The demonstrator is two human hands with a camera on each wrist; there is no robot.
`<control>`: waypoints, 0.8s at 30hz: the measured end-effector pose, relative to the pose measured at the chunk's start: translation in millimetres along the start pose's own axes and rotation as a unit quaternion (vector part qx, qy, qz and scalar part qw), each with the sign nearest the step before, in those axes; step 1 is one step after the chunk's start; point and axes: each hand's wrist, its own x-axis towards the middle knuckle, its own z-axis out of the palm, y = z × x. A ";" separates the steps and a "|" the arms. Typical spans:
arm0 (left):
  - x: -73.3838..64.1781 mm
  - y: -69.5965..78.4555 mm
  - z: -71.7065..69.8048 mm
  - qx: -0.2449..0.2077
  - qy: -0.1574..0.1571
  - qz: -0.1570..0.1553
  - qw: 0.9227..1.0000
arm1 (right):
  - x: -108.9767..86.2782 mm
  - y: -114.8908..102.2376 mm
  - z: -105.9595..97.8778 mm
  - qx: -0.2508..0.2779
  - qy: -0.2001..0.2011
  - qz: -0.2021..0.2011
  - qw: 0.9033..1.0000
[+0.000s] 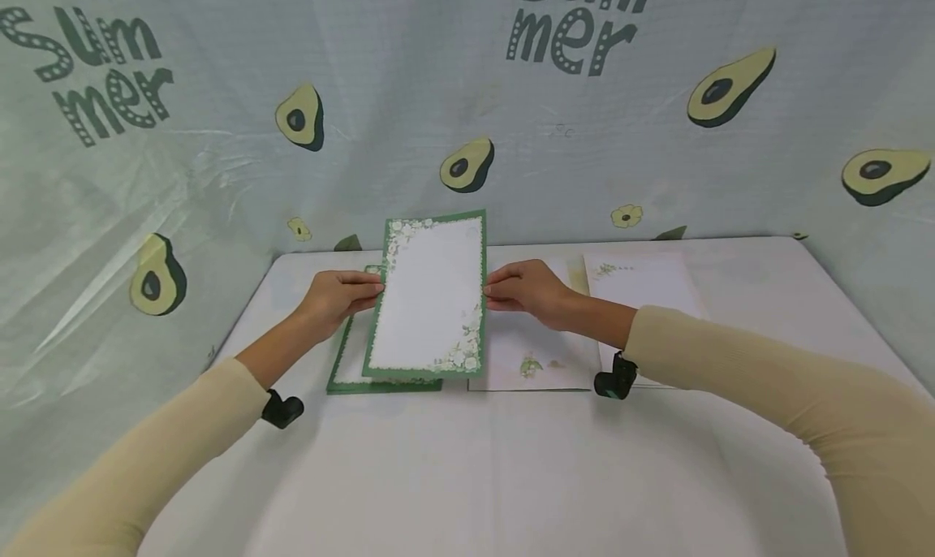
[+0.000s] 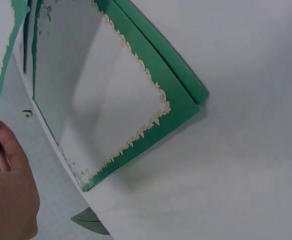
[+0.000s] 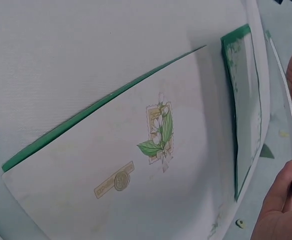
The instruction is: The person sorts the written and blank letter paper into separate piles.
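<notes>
My left hand and right hand pinch a green-bordered sheet of paper by its two long sides. The sheet is raised and tilted up, with white flowers printed at its corners. Under and left of it lies a stack of similar green-bordered sheets, partly hidden in the head view. Below my right hand rests a pale sheet printed with a flower and a seal, with a green edge showing beneath it.
Another white sheet with a small leaf print lies to the right, partly behind the right forearm. The white table backs onto a hanging sheet printed with avocados and lettering. Dark wrist cameras sit under both wrists.
</notes>
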 end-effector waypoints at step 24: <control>-1.3 -7.9 -21.3 -0.008 0.011 -0.002 1.000 | 16.2 18.0 19.9 0.042 0.002 0.007 0.999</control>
